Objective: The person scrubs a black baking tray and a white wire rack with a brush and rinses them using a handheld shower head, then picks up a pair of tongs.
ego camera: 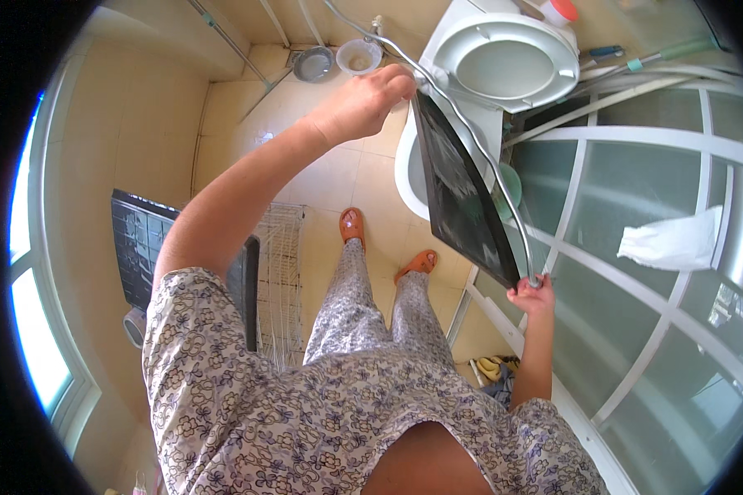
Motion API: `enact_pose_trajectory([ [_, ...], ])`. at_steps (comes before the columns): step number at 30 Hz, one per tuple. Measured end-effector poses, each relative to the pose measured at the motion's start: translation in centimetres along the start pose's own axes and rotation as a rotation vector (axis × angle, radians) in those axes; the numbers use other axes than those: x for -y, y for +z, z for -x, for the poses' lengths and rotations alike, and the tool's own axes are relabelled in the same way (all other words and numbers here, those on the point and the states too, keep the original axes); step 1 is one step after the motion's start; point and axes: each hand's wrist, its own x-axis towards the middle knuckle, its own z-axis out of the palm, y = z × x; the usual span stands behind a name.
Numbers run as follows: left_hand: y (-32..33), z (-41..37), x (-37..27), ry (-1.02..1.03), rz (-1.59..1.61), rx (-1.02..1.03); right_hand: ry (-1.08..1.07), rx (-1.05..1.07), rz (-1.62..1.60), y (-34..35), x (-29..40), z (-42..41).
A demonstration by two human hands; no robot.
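A flat dark panel [464, 192] with pale wet streaks stands tilted over the toilet bowl. My left hand [378, 99] pinches its upper corner. At the opposite lower corner is my right hand [532, 294], closed around the end of a silvery flexible hose [489, 154]; its thumb and fingers are also at the panel's edge. Thin streaks of water seem to come from near the hose end. The hose runs along the panel from a wall valve [378, 26]. Behind the panel, the white toilet [408, 179] has its seat [436, 49] raised.
Another wet dark panel [139, 247] and a wire rack [282, 266] are at the left. Two basins, one grey [313, 64] and one whitish [359, 57], sit by the far wall, near a long-handled squeegee [266, 83]. Framed glass panels [638, 192] line the right side.
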Motion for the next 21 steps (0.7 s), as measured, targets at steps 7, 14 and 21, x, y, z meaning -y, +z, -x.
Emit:
enact_pose_trajectory([
  [7, -5.7, 6.6, 1.1, -0.298, 0.27, -0.187, -0.093, -0.046, 0.057, -4.0, 2.4, -0.9],
  [14, -2.7, 5.6, 1.9, -0.546, 0.328, -0.37, -0.129, -0.135, 0.145, -4.6, 3.3, -0.2],
  [21, 5.2, 4.6, 9.2, -0.817, 0.283, -0.876, -0.055, -0.119, 0.013, -4.5, 3.4, -0.7],
])
